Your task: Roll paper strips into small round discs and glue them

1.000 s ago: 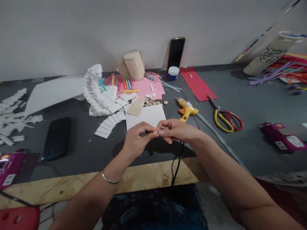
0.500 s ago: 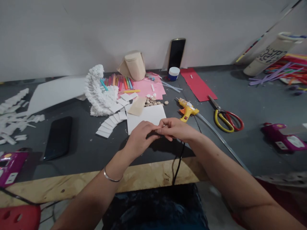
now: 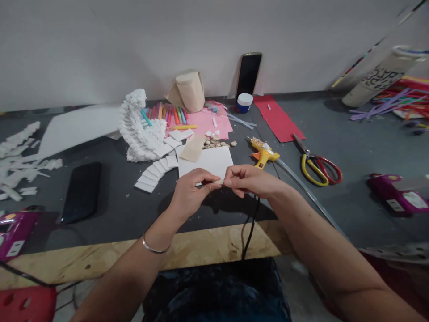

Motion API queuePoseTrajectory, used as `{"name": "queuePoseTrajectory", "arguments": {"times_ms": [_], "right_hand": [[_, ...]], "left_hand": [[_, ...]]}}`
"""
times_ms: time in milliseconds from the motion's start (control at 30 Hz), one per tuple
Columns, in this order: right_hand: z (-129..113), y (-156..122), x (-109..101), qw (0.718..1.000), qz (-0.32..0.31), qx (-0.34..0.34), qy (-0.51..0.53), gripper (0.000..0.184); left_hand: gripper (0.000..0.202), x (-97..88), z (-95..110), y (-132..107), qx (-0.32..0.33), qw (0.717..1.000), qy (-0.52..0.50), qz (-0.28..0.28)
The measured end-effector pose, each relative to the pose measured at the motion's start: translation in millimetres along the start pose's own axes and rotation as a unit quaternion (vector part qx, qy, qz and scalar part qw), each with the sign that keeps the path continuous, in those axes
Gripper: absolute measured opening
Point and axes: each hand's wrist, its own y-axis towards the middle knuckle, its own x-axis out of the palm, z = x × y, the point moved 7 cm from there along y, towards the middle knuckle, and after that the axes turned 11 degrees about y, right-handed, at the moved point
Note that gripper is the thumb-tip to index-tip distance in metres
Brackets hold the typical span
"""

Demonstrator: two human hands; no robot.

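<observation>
Left hand (image 3: 189, 193) and right hand (image 3: 250, 181) pinch small pale bit (image 3: 218, 181), unplaced; white card squares (image 3: 152, 172) already fanned at ten o'clock

My table (image 3: 355, 143) has a dark grey top and a bare chipboard front edge (image 3: 201, 248). Nearest me lies a white card (image 3: 205, 162), with a fan of small white squares (image 3: 152, 172) just beside it on the left and a yellow glue gun (image 3: 263, 153) on the right. Scissors (image 3: 308, 155) lie further right, near a strip of red paper (image 3: 277, 117). A black phone (image 3: 80, 191) lies flat on my left, with white scraps (image 3: 16, 161) beyond it. Pink paper (image 3: 204, 123) lies behind the card.
</observation>
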Motion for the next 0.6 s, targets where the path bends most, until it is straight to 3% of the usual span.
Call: {"name": "queuePoseTrajectory", "arguments": {"times_ms": [233,400,600], "right_hand": [[-2,0,8,0.999,-0.015,-0.009,0.032,0.030],[4,4,15,0.995,-0.011,0.007,0.096,0.030],[4,6,17,0.992,0.001,-0.005,0.122,0.030]], "left_hand": [[0.016,7.5,-8,-3,-0.079,0.989,-0.128,0.011],[0.017,12.1,-15,-5,-0.102,0.978,-0.177,0.046],[0.020,16.2,-20,-3,-0.092,0.979,-0.179,0.031]]}}
